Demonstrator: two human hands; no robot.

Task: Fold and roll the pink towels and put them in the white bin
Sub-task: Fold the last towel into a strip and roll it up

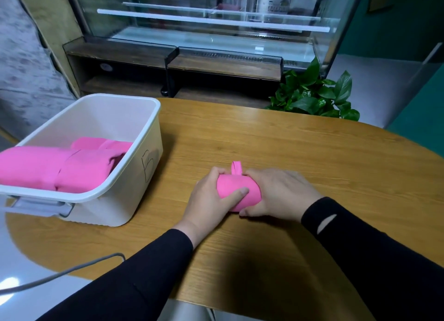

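Observation:
A rolled pink towel lies on the wooden table, its small hanging loop sticking up at the far end. My left hand grips the roll from the left, thumb across its top. My right hand wraps the right side, fingers curled under and round it. The white bin stands at the table's left, and it holds several rolled pink towels that fill its near half.
A green potted plant stands beyond the table's far edge. A glass display case with a dark wooden base lies behind. A grey cable runs off the table's near left edge.

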